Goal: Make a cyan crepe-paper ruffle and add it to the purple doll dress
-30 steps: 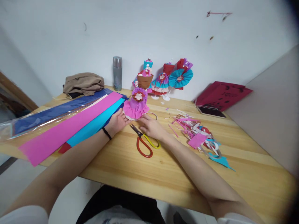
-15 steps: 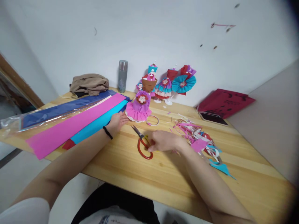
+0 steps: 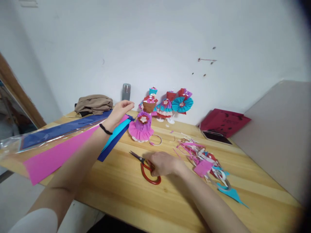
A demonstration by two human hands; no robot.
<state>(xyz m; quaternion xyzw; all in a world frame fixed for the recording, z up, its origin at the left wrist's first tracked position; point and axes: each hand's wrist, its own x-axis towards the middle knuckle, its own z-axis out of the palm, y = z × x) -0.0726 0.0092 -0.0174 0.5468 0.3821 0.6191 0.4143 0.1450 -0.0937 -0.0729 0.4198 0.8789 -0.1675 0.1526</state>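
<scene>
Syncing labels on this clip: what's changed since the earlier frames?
The right hand left the pink-purple dress and moved back to the scissors, fingers now at the handles; whether its grip has closed is unclear. The left hand came off the dress's hem and lifted, now raised by the coloured strips. The dress and scrap pile stayed put; the camera view shifted.

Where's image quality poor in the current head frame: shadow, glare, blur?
Head view throughout: dark vignetting at the right edge; pale glare on the clear plastic packet; soft shadow on the table beside the right forearm; right hand slightly soft.
</scene>
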